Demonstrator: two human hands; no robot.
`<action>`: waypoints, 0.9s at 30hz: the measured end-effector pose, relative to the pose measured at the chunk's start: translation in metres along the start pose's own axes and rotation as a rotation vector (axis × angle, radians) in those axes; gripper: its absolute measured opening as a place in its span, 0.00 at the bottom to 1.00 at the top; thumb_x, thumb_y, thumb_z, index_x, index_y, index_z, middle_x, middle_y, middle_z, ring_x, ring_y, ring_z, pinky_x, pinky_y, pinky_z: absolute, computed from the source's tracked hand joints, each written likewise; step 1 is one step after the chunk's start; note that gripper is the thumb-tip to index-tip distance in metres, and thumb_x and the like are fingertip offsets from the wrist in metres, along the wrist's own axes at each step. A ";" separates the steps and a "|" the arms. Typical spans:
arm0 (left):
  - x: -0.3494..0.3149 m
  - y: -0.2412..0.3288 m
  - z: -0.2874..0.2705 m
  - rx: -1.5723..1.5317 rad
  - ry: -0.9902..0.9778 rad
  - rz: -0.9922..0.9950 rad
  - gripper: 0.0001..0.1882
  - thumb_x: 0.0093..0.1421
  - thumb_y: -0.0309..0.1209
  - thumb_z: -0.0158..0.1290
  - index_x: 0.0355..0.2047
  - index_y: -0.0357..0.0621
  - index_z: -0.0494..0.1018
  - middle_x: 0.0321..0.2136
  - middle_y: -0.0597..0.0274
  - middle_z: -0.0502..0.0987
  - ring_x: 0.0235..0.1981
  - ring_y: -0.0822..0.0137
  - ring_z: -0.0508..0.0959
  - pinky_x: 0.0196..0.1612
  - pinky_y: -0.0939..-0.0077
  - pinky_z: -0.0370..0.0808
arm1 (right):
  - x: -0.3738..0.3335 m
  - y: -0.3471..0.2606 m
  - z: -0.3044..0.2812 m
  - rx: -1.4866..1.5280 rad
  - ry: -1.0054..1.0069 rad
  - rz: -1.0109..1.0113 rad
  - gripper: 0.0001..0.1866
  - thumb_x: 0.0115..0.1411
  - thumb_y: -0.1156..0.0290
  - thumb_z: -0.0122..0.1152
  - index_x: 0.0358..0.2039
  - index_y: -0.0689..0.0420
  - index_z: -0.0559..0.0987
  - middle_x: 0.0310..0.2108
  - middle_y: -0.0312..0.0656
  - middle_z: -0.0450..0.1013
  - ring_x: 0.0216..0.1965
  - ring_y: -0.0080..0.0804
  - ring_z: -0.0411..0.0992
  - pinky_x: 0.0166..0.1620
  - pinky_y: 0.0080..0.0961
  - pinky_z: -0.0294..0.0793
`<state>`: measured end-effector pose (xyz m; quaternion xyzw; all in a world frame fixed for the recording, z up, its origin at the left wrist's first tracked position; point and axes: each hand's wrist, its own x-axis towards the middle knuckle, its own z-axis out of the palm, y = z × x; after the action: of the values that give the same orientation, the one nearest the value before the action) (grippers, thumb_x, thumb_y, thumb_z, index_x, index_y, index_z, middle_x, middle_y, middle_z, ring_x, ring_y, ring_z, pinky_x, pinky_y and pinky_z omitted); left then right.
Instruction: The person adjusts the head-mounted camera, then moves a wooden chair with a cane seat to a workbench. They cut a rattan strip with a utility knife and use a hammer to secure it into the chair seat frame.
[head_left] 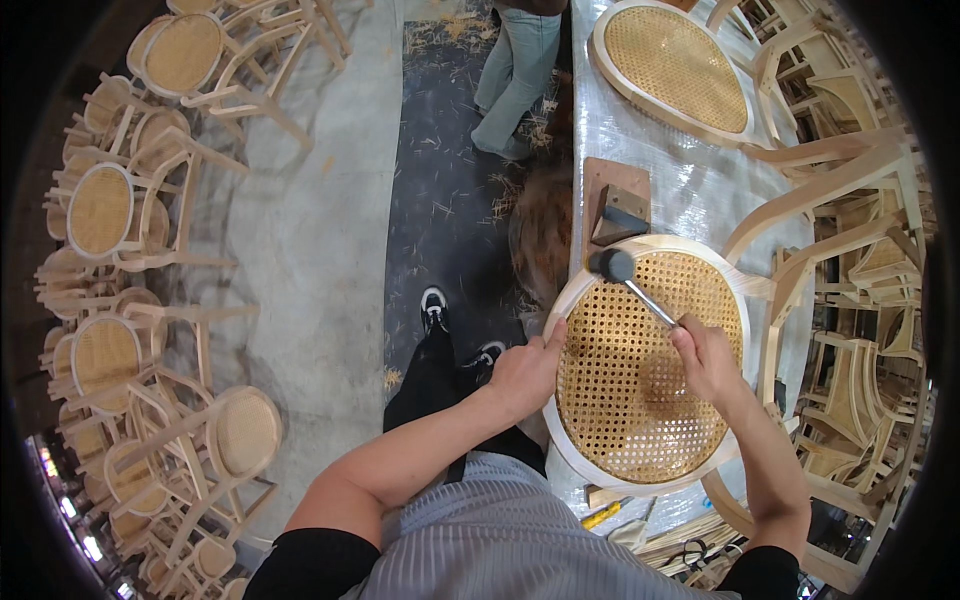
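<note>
A pale wooden chair lies on the bench, its oval wooden frame [739,293] set with a panel of woven cane [640,385]. My left hand [525,378] grips the left edge of that frame, fingers along the rim. In my right hand [706,360], closed over the cane, is the handle of a mallet [618,266]. The mallet has a dark round head and a shiny metal shaft. Its head is over the upper left of the frame, near the cane's border; whether it touches cannot be told.
A dark block on a brown board [622,215] sits beyond the frame. Another caned chair [675,65] lies farther up the bench. Yellow-handled tool [602,515] and cane strips [690,550] lie near me. Chairs stand stacked on both sides. Another person's legs [515,75] show ahead.
</note>
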<state>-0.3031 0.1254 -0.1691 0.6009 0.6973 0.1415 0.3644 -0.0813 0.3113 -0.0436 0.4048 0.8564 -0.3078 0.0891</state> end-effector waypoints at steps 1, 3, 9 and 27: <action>0.000 0.000 0.001 -0.008 0.014 0.006 0.36 0.65 0.27 0.47 0.73 0.34 0.56 0.35 0.42 0.80 0.33 0.43 0.83 0.37 0.51 0.82 | -0.003 -0.009 -0.002 0.066 0.056 -0.050 0.23 0.76 0.54 0.44 0.34 0.62 0.73 0.21 0.59 0.73 0.25 0.63 0.73 0.32 0.53 0.71; -0.001 0.001 0.003 -0.016 0.017 -0.006 0.36 0.65 0.28 0.47 0.73 0.34 0.55 0.35 0.41 0.80 0.33 0.42 0.83 0.37 0.50 0.82 | -0.004 0.000 0.006 0.031 0.109 -0.167 0.23 0.76 0.54 0.44 0.34 0.62 0.73 0.20 0.58 0.72 0.25 0.62 0.73 0.31 0.52 0.71; 0.003 0.010 -0.001 0.002 -0.038 -0.046 0.35 0.66 0.29 0.47 0.72 0.33 0.57 0.35 0.40 0.80 0.31 0.42 0.83 0.36 0.50 0.81 | 0.009 0.022 0.009 -0.184 -0.051 -0.020 0.21 0.76 0.55 0.44 0.36 0.61 0.71 0.18 0.56 0.70 0.23 0.61 0.72 0.30 0.50 0.72; -0.027 0.009 0.011 -0.117 -0.028 -0.071 0.39 0.64 0.27 0.48 0.75 0.37 0.51 0.37 0.43 0.77 0.32 0.43 0.82 0.35 0.49 0.80 | 0.006 0.016 0.009 -0.148 -0.126 0.021 0.20 0.76 0.57 0.46 0.35 0.62 0.72 0.21 0.60 0.73 0.27 0.65 0.75 0.33 0.56 0.73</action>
<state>-0.2890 0.0997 -0.1619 0.5555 0.7035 0.1607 0.4132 -0.0742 0.3177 -0.0607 0.3859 0.8653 -0.2676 0.1754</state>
